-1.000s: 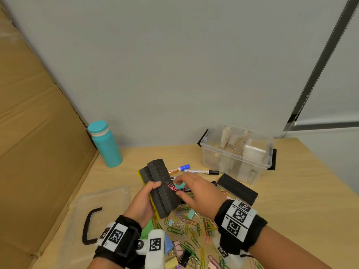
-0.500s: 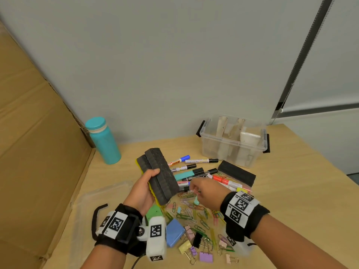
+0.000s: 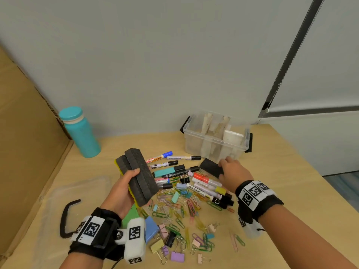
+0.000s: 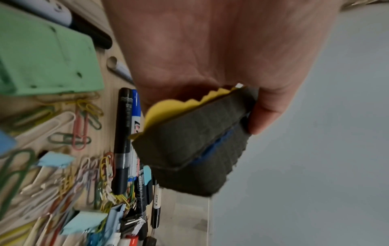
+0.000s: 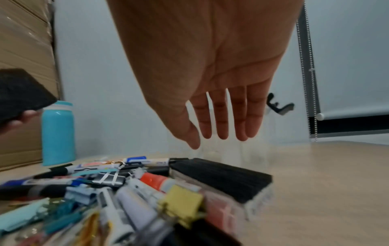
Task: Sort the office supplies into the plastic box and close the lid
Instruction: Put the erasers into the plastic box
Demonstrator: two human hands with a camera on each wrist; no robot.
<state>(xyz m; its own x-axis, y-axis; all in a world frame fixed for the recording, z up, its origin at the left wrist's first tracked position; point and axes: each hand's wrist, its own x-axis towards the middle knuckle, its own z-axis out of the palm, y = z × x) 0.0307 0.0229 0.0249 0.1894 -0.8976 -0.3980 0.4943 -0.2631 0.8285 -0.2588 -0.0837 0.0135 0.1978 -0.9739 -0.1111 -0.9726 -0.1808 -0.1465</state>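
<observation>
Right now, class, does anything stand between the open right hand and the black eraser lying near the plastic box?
Nothing visible does. The right hand hovers open just above the black eraser; the markers lie beside it, not over it.

You can read "PILOT" on the black-and-white pen in your left wrist view. The other markers' labels are too blurred to read.

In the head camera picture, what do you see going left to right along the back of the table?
Cardboard → teal bottle → blue-capped marker → plastic box.
</observation>
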